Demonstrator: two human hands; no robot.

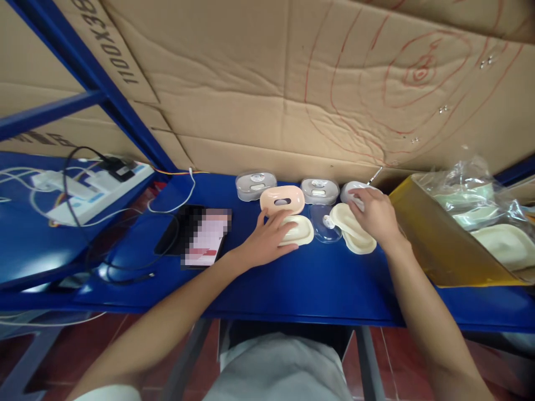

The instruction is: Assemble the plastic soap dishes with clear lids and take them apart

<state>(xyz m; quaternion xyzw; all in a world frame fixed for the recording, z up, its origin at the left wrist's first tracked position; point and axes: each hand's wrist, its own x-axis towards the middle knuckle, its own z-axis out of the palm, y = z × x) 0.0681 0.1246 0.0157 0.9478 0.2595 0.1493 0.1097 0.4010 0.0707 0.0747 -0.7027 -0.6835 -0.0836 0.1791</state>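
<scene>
My left hand (265,239) lies with fingers spread over a cream oval dish (304,230), and a fingertip reaches the edge of a peach oval lid with a slot (292,194). At the right, my right hand (376,214) bends its fingers onto a whitish oval case (348,190), partly hiding it. Below that hand, cream oval pieces (360,242) overlap each other. Between the hands is a clear plastic oval cover (325,227) with a round sticker. Two grey oval cases with clear covers, a left one (246,188) and a right one (311,194), stand behind.
An amber-sided bin (443,239) at right holds cream and pale green pieces in clear plastic. A phone (207,239), with its screen blurred, and black cables lie left. Farther left is a power strip (75,209). Cardboard (229,83) walls the back of the blue table (292,289).
</scene>
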